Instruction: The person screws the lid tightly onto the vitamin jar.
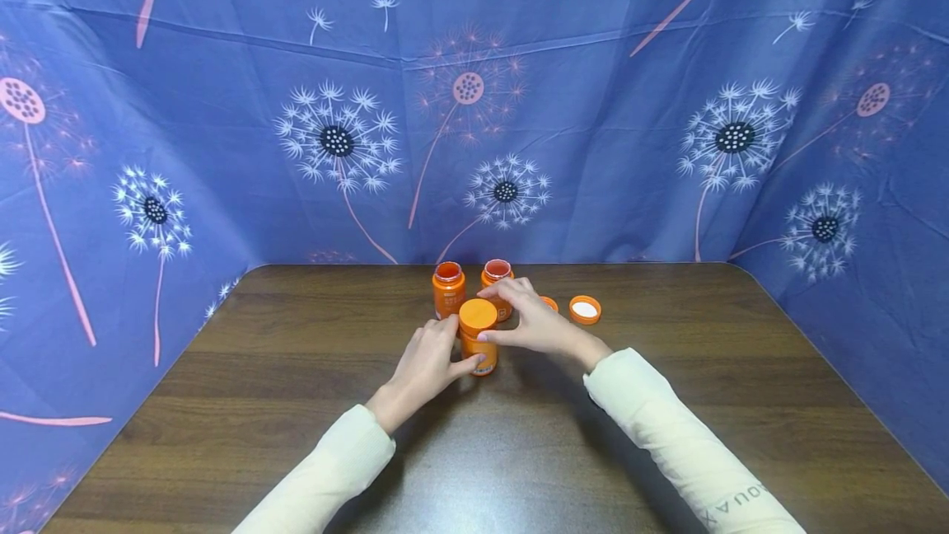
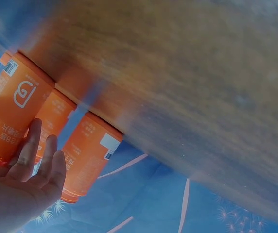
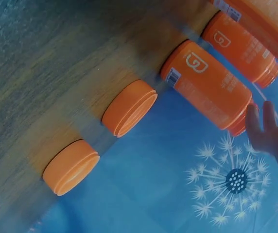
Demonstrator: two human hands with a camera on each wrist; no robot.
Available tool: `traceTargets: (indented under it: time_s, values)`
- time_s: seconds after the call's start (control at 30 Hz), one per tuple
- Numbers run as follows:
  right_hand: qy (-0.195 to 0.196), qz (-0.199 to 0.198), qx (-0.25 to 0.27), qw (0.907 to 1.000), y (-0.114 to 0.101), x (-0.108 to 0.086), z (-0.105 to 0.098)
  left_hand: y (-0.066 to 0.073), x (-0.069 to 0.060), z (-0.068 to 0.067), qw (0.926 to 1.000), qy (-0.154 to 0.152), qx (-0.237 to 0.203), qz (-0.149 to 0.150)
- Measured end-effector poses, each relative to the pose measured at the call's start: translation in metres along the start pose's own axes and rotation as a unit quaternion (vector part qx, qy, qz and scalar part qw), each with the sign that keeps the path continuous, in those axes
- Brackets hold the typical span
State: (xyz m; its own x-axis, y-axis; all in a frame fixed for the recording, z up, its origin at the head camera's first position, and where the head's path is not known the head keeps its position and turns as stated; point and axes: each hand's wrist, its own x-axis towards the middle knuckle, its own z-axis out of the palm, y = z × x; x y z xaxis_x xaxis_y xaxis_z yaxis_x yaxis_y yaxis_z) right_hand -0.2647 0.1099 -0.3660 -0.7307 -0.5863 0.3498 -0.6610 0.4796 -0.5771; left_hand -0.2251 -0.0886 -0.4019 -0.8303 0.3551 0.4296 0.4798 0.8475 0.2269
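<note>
An orange bottle stands upright on the table, its orange lid on top. My left hand holds the bottle low on its body, thumb in front and fingers behind. Around the lid is my right hand, thumb at the near side and a fingertip by the far rim; its other fingers spread away from the bottle. Behind stand two lidless orange bottles, the left one beyond my left hand and the right one partly hidden by my right hand.
Two loose orange lids lie on the table to the right: one lid with its white inside up, the other lid partly behind my right hand in the head view. A blue dandelion-print cloth hangs along the table's back and sides.
</note>
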Motion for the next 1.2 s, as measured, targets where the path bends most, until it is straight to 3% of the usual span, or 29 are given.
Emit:
traceTargets:
  time_s: [0.2, 0.47, 0.63, 0.73, 1.2]
  values:
    - [-0.049, -0.005, 0.019, 0.9986, 0.0, -0.001, -0.007, 0.0, -0.001, 0.0, 1.0, 0.0, -0.003, 0.002]
    - [-0.066, -0.022, 0.028, 0.9972, 0.0, 0.0, -0.01, -0.001, -0.002, 0.0, 0.9996, 0.02, -0.01, 0.015]
    - [-0.052, -0.025, 0.002, 0.9983, 0.0, 0.001, -0.01, -0.002, -0.002, 0.001, 0.999, 0.035, -0.004, 0.027]
    - [-0.035, -0.022, -0.01, 0.9991, -0.001, 0.003, -0.009, -0.002, -0.002, 0.001, 0.9994, 0.028, -0.002, 0.02]
    - [0.017, 0.054, -0.008, 0.9984, -0.007, 0.005, 0.001, 0.0, -0.002, 0.0, 0.9996, 0.024, -0.006, 0.015]
